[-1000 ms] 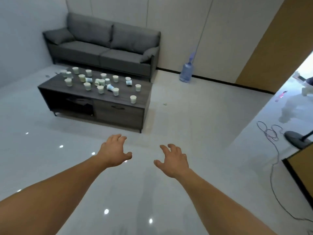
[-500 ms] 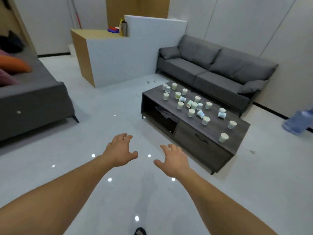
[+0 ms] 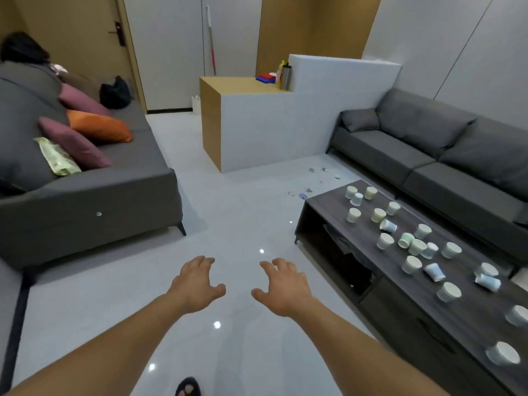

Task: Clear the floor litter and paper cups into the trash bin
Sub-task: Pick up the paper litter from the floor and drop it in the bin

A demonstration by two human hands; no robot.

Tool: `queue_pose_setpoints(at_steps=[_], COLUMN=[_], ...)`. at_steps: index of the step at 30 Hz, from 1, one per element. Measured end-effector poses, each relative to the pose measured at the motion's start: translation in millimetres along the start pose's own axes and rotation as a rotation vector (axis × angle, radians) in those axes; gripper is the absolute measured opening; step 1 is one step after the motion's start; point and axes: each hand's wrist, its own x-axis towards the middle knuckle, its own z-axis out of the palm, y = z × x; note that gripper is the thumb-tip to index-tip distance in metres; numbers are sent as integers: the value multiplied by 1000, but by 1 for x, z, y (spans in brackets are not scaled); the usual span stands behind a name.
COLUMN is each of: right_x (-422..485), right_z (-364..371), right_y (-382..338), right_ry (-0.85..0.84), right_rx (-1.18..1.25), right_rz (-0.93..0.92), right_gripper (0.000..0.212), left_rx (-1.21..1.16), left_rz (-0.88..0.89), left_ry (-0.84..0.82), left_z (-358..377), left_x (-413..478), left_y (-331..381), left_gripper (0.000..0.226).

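Several paper cups [image 3: 411, 265], some upright and some tipped over, are scattered on a dark wooden coffee table [image 3: 363, 230] at the right. Small scraps of litter [image 3: 303, 194] lie on the white floor beyond the table's far end, near a white partition. My left hand [image 3: 197, 284] and my right hand [image 3: 281, 290] are held out over the bare floor at the centre, fingers spread and loosely curved, holding nothing. Both are well left of the table. No trash bin is in view.
A grey sofa [image 3: 85, 181] with purple and orange cushions stands at the left. Another grey sofa [image 3: 445, 155] runs behind the table. A white and wood counter [image 3: 257, 124] stands at the back, with bottles on it. A door [image 3: 77, 38] is at the far left.
The view has swung left: the table and cups moved from the centre to the right, and the left sofa, counter and door came into sight. Both hands stay outstretched and empty.
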Motion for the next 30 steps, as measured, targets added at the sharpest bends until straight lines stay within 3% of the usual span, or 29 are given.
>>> queue_pose_setpoints(at_steps=[10,17,30], right_x=[198,322,611], right_z=[-57,-73,-165], right_y=[-3,18,102], right_ry=[18,-14,-9], right_rx=[27,64,77], right_rz=[190,244,271], right_gripper=[74,76,72], left_rx=[20,45,45], left_rz=[194,263,247], left_ry=[-23,-95,-110], left_z=[-97,-119,-181], left_x=[219,359,644], left_y=[11,33,89], left_gripper=[80,81,81])
